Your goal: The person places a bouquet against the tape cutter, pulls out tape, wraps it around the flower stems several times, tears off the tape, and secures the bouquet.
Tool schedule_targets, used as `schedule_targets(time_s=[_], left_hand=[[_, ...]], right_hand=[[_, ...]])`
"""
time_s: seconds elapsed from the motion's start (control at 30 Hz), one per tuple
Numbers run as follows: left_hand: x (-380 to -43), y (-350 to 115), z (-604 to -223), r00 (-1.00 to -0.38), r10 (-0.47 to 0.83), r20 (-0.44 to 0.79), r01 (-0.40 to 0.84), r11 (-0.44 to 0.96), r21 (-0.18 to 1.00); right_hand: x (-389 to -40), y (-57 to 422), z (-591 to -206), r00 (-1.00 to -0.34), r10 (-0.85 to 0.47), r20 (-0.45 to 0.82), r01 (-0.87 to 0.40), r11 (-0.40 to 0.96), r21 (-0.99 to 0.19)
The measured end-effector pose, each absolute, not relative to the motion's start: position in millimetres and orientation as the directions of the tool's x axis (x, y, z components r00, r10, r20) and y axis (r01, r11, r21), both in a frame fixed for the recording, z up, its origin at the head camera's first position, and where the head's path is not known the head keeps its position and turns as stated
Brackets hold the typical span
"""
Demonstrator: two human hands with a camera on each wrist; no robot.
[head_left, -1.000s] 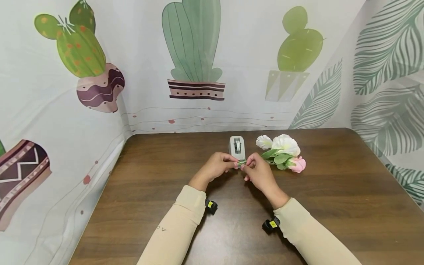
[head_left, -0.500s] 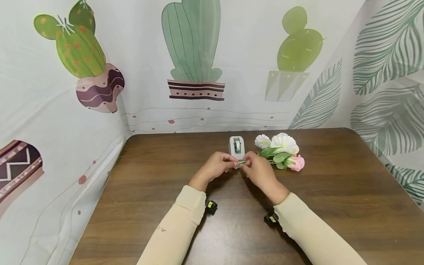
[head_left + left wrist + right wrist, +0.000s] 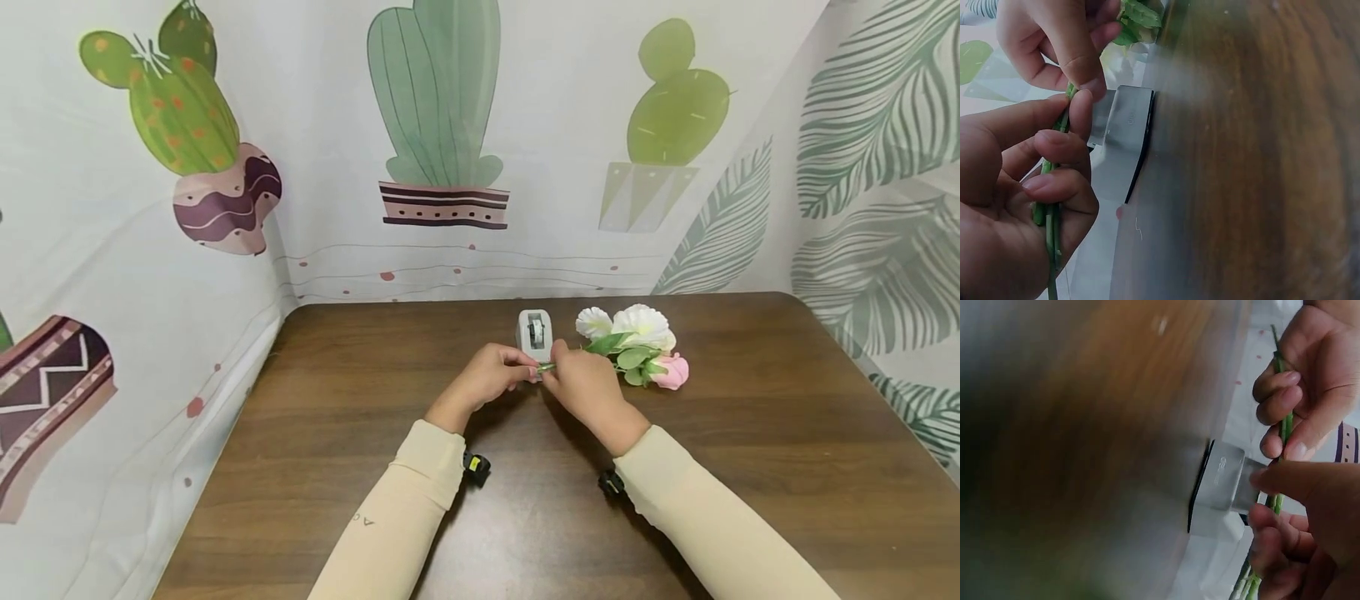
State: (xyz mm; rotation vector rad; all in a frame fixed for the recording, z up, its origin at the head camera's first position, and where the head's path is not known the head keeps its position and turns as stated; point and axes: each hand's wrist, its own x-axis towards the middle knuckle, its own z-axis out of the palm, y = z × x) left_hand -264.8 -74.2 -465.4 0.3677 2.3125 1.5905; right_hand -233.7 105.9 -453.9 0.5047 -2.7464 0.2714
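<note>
A bunch of artificial flowers lies across the table to the right, with white blooms [image 3: 641, 323] and a pink rose [image 3: 670, 371]. Its green stems [image 3: 1052, 231] run leftward into both hands. My left hand [image 3: 489, 375] grips the stem ends, fingers curled round them. Just beside it, thumb and fingers of my right hand [image 3: 591, 385] pinch the stems higher up, the fingertips of both hands nearly meeting. Right behind the hands stands a grey-white tape dispenser [image 3: 542, 353] with a roll in it. Whether a strip of tape lies between the fingers, I cannot tell.
The dark wooden table [image 3: 360, 375] reaches back to a white cloth [image 3: 562, 258] printed with cacti and leaves. Green leaves [image 3: 634, 358] spread close to the right hand. A black wrist camera [image 3: 476, 468] sits under the left cuff.
My right hand has turned over the stems, its back now facing up more, and its fingers have closed in toward the left hand. The left hand keeps its place; the blooms shifted slightly left.
</note>
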Motion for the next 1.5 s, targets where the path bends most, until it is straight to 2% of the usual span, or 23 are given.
schedule_targets(time_s=[0.2,0.6,0.67,0.77,0.83,0.9,1.03,1.13,1.2,1.37,1.5], left_hand=[[-265,-75,-466,-0.918,0.387,-0.089,0.063,0.365,0.929],[-263,-75,-454,-0.924,0.377,-0.061,0.131,0.463,0.877],[-262,-75,-454,-0.926,0.373,-0.06,0.131,0.466,0.875],[-262,-75,-453,-0.926,0.372,-0.057,0.134,0.467,0.874],[-262,-75,-452,-0.925,0.377,-0.05,0.143,0.466,0.873],[-261,-76,-451,-0.924,0.38,-0.041,0.153,0.468,0.87],[-262,-77,-450,-0.923,0.382,-0.038,0.16,0.475,0.865],[-262,-78,-451,-0.925,0.376,-0.049,0.147,0.475,0.868],[-261,-78,-451,-0.926,0.373,-0.052,0.14,0.469,0.872],[-261,-77,-452,-0.928,0.37,-0.045,0.142,0.464,0.874],[-260,-77,-452,-0.93,0.365,-0.04,0.151,0.48,0.864]], right_hand=[[-238,107,-452,-0.86,-0.378,0.343,-0.408,0.913,-0.017],[-239,110,-448,-0.859,-0.371,0.354,-0.419,0.906,-0.066],[-237,111,-441,-0.881,-0.371,0.293,-0.423,0.896,-0.136],[-235,115,-428,-0.911,-0.36,0.199,-0.408,0.855,-0.321],[-235,118,-419,-0.917,-0.354,0.184,-0.398,0.797,-0.453],[-237,119,-412,-0.902,-0.372,0.219,-0.429,0.728,-0.534],[-242,120,-409,-0.857,-0.441,0.266,-0.514,0.695,-0.504],[-247,121,-415,-0.846,-0.476,0.238,-0.532,0.744,-0.404],[-249,123,-419,-0.858,-0.472,0.204,-0.514,0.77,-0.377],[-254,130,-427,-0.884,-0.456,0.106,-0.459,0.8,-0.387],[-257,134,-428,-0.88,-0.47,0.063,-0.453,0.793,-0.407]])
